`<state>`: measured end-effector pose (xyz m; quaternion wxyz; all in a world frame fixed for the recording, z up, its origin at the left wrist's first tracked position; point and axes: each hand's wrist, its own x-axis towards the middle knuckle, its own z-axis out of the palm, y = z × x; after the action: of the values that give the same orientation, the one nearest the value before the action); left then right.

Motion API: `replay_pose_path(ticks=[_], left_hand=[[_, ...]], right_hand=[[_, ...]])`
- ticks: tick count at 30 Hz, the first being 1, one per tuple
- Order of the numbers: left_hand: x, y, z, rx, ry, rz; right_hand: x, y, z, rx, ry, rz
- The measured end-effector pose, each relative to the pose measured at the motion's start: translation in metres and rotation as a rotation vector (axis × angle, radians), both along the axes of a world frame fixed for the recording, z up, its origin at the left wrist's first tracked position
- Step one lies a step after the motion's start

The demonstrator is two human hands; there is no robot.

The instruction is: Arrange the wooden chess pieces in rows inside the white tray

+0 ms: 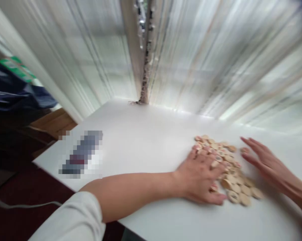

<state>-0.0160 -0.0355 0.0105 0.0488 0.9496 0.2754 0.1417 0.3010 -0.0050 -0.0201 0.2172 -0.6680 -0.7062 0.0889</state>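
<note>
Many round wooden Chinese chess pieces (245, 190) lie in a loose pile on the right part of the white table, some marked in red, some in black. My left hand (202, 175) rests palm down on the pile's left side, its fingers spread over several pieces. Whatever sits under that palm is hidden. To the right of the pile, my right hand (266, 164) is held open and sideways, fingers stretched towards the far side. Close to its thumb lies a single piece (245, 150).
A blurred-out dark flat object (84, 152) lies on the left of the white table (140, 140). Striped curtains (191, 60) hang along the table's back edges. Beyond the left edge are a brown cardboard box (52, 122), dark plastic (20, 90) and a pale cable (25, 205).
</note>
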Motion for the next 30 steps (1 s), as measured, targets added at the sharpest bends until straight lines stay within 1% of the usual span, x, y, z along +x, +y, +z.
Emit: replay_pose_path(ticks=[2, 4, 7, 13, 15, 18, 21, 24, 28, 30], left_hand=[[0.001, 0.01, -0.008, -0.037, -0.032, 0.026], [0.003, 0.021, -0.015, -0.064, -0.047, 0.059], [0.007, 0.032, -0.019, -0.052, -0.052, 0.12], [0.005, 0.044, -0.017, -0.072, 0.009, 0.268], [0.003, 0.05, -0.018, -0.06, 0.004, 0.303], [0.001, 0.058, -0.02, -0.04, -0.001, 0.347], [0.0, 0.062, -0.019, -0.032, 0.014, 0.378], [-0.001, 0.063, -0.016, -0.03, 0.027, 0.386], [-0.001, 0.062, -0.012, -0.031, 0.02, 0.376], [-0.001, 0.06, -0.01, -0.034, 0.012, 0.349]], right_hand=[[-0.004, 0.006, 0.009, -0.062, 0.006, 0.03], [-0.01, 0.012, 0.014, -0.089, -0.008, 0.092], [-0.023, 0.011, 0.017, -0.116, -0.017, 0.178], [-0.051, -0.019, 0.028, -0.183, 0.016, 0.333], [-0.059, -0.028, 0.029, -0.194, -0.001, 0.365], [-0.071, -0.037, 0.025, -0.151, -0.072, 0.402], [-0.077, -0.04, 0.021, -0.098, -0.108, 0.408], [-0.073, -0.037, 0.017, -0.078, -0.118, 0.383], [-0.059, -0.03, 0.012, -0.034, -0.093, 0.282], [-0.054, -0.029, 0.011, -0.015, -0.076, 0.239]])
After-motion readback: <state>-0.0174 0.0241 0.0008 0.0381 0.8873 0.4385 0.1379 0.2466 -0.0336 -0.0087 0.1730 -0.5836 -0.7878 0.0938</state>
